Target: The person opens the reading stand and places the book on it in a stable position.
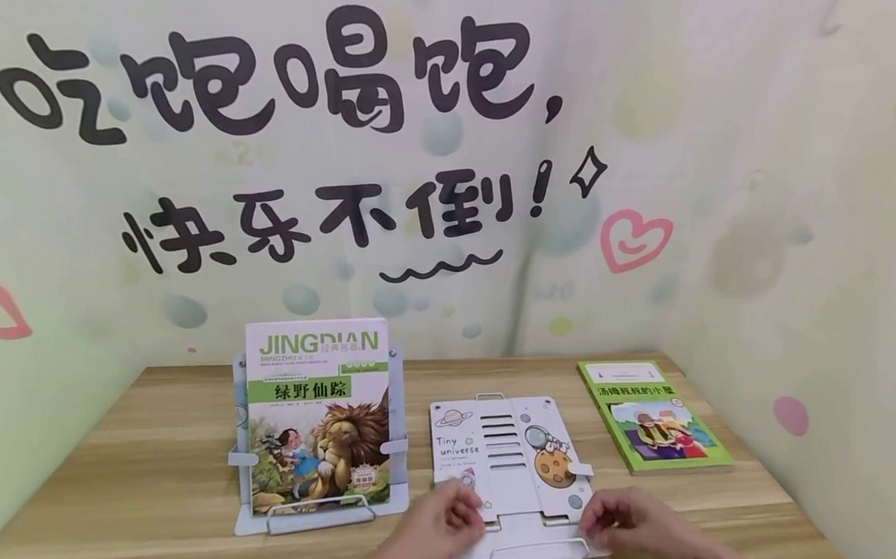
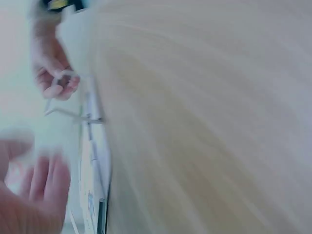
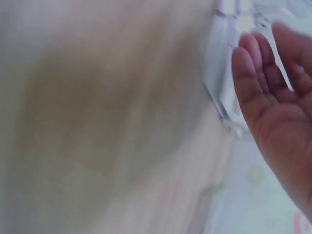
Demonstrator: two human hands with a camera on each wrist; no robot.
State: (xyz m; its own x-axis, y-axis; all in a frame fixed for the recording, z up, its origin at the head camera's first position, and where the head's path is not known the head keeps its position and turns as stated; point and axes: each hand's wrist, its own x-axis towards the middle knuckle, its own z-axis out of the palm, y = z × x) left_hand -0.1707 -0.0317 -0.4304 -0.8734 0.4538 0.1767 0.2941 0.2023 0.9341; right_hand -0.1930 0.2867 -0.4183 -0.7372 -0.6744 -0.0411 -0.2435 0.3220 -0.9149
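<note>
A white book stand (image 1: 514,482) printed with planets, an astronaut and "Tiny universe" lies low on the table in the head view. A wire holder (image 1: 537,557) crosses its front lip. My left hand (image 1: 445,521) is at the stand's lower left, fingers loosely bent; its fingers look blurred and spread in the left wrist view. My right hand (image 1: 636,525) is by the lower right corner. In the right wrist view its fingers (image 3: 248,83) are relaxed, with nothing visible between them. From the left wrist view the wire overlaps my right hand; contact is unclear.
Left of the stand, a book with a lion cover (image 1: 321,424) leans upright on a second stand (image 1: 401,486), behind side clips and a front wire. A green-edged book (image 1: 655,418) lies flat at the right. Behind the wooden table (image 1: 148,433) hangs a printed curtain (image 1: 446,313).
</note>
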